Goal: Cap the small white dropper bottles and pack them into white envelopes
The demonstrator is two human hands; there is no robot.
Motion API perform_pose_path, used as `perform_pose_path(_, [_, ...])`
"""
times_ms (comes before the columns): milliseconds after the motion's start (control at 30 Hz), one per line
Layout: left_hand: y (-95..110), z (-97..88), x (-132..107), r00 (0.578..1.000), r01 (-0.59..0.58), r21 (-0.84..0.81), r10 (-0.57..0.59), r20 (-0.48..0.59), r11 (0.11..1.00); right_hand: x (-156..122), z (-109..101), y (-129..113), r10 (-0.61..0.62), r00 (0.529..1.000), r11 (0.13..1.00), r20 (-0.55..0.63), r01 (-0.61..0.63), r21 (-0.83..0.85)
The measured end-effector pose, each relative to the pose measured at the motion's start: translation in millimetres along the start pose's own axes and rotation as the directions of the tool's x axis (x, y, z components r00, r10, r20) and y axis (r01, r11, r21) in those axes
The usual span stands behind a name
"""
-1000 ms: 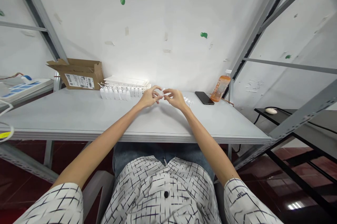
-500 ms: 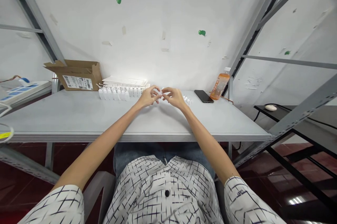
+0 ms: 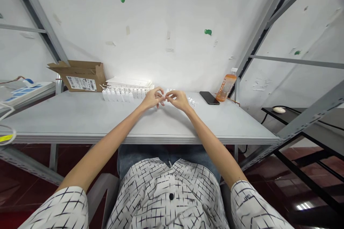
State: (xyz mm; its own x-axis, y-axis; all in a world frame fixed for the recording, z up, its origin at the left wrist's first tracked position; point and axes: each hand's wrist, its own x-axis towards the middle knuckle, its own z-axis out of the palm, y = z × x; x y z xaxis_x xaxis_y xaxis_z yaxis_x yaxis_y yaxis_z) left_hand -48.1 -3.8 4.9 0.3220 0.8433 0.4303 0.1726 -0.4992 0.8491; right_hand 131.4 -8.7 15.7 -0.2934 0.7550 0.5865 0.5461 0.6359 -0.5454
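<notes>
At twelve o'clock, near the far edge of the grey table (image 3: pixel 80 121), your left hand (image 3: pixel 152 99) and right hand (image 3: pixel 178 100) meet with the wrists turned inward. Your fingertips (image 3: pixel 162 96) close in from both sides on a small pale piece (image 3: pixel 164 97), which sits between the hands just above the tabletop. The grip is together, but the piece is too small and too hidden to show whether both hands are clamped on it or only one is.

Keep the pinch light and steady, because the piece looks thin and could slip. Let your forearms rest toward the table so the fingertips do the fine work, and hold the piece where the light from the wall falls on it, so you can see its edges.

Just beyond your right hand, at about one o'clock, lie small clear pieces (image 3: pixel 191 102). At eleven o'clock stands a row of white plastic squeeze bottles (image 3: pixel 116 96) with thin nozzles, and a stack of flat white sheets (image 3: pixel 129 83) sits behind it. Farther out, a cardboard box (image 3: pixel 80 80) waits at ten o'clock, while a black phone (image 3: pixel 209 98) and an orange drink bottle (image 3: pixel 225 89) lie toward one o'clock.
</notes>
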Motion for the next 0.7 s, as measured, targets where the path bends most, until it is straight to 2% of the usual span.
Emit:
perform_pose_path(133, [1.3, -0.8, 0.4, 1.0, -0.013, -0.016, 0.013, -0.001, 1.0, 0.0, 1.3, 0.3, 0.002, 1.0, 1.0, -0.019, -0.001, 0.024])
perform_pose_path(367, [4.5, -0.3, 0.6, 1.0, -0.006, -0.07, 0.007, 0.016, 0.998, 1.7, 2.9, 5.2, 0.008, 1.0, 0.987, -0.029, -0.003, 0.161])
perform_pose_path(700, [7.1, -0.4, 0.0, 0.999, -0.008, -0.082, 0.012, 0.052, 0.997, -0.6, 2.4, 1.2, -0.012, 1.0, 0.985, 0.005, 0.011, 0.173])
